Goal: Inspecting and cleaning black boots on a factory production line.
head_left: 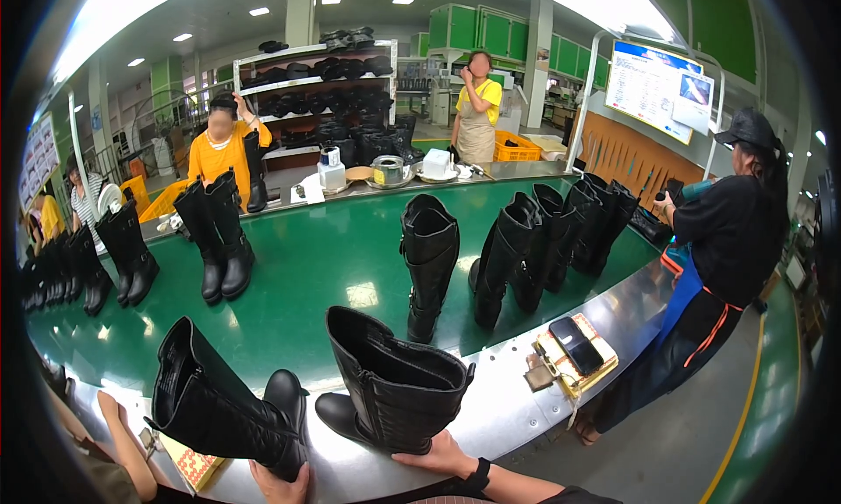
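Note:
Two tall black boots are in front of me at the near metal edge. The left boot (219, 416) leans to the left with its open top toward the far left. My left hand (280, 483) is closed round its lower part near the sole. The right boot (399, 390), with a side zipper and a strap, tilts to the right, toe pointing left. Under its heel my right hand (438, 457), with a black band on the wrist, grips the sole. The fingers of both hands are partly hidden by the boots.
A green conveyor belt (324, 250) carries several black boots (429, 267). On the metal edge lies a phone (575, 346) on a patterned box. A co-worker in black (736, 215) stands at the right; another person's arm (127, 443) is close at the left. Two people stand across the belt.

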Available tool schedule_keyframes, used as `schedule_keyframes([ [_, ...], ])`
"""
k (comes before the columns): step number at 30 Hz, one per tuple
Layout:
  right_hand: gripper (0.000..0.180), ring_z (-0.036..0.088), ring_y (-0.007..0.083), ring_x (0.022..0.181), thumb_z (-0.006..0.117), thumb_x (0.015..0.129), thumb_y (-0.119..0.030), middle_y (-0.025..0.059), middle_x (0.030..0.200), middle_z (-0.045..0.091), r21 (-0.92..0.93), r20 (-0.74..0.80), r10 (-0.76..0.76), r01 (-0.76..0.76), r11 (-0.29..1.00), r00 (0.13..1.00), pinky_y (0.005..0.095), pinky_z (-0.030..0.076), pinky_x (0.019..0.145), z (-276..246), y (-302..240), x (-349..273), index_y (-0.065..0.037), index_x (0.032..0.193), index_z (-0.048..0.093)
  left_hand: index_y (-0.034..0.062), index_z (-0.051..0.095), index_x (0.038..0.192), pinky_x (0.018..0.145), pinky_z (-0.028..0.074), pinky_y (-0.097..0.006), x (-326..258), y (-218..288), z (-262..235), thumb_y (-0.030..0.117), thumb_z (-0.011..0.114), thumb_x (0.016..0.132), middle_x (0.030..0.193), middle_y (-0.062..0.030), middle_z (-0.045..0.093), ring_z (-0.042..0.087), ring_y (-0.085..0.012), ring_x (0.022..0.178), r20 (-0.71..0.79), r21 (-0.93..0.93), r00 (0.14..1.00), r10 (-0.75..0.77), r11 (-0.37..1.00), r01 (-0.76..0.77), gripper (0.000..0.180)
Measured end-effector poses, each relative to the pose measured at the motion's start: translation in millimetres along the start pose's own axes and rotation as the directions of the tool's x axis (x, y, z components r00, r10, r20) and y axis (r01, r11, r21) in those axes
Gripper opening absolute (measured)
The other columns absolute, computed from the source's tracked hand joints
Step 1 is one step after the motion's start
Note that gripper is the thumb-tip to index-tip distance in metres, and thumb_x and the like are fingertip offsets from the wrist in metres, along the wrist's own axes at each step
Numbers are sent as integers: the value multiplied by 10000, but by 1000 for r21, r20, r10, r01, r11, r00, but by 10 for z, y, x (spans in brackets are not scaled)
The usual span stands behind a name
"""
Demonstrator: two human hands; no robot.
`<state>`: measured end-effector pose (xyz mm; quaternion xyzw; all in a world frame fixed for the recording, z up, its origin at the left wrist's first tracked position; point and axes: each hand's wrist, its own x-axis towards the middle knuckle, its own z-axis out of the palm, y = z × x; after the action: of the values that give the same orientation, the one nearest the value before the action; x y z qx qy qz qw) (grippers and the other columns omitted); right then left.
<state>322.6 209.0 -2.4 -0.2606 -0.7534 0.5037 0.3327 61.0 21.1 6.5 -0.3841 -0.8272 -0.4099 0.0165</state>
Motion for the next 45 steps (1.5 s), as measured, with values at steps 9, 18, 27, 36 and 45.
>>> schedule_keyframes([
  [9,607,622,281,1091,829,775,-332,154,1192,648,3,-24,-27,27,1000,999,365,471,964,9,-27,10,-15,1242,604,-36,380,1429,1151,264,-485,-53,-558,239,262,863,582,1422,-277,411,367,-442,1347,-27,1,999,35,999,-35,1020],
  [18,579,636,273,1062,831,770,-323,146,1163,664,2,-47,-34,34,999,998,360,481,946,-2,-78,21,-21,1218,624,-42,574,1232,952,453,-470,10,26,-1,349,881,690,1165,-267,612,581,-425,1091,-19,-4,1000,7,1000,-8,735],
  [27,569,631,271,1063,832,770,-309,147,1164,662,12,-42,-34,34,999,999,361,479,943,-1,-66,16,-17,1213,625,-31,584,1224,943,461,-459,13,25,-2,332,884,689,1147,-252,622,595,-410,1071,-20,-4,1000,11,1000,-11,712],
  [36,597,626,282,1077,831,772,-316,151,1176,653,26,-35,-43,44,999,998,364,476,955,-1,-51,17,-12,1233,605,-30,582,1232,959,457,-458,19,33,-14,340,881,692,1153,-252,623,591,-407,1089,-1,-21,1000,8,1000,-8,719],
  [45,629,619,292,1095,832,768,-336,161,1198,640,-7,-30,-16,16,1000,999,370,472,968,-2,4,3,-14,1250,591,-38,576,1239,975,450,-461,26,86,-13,352,884,687,1177,-266,612,576,-418,1119,12,-52,999,-31,998,32,743],
])
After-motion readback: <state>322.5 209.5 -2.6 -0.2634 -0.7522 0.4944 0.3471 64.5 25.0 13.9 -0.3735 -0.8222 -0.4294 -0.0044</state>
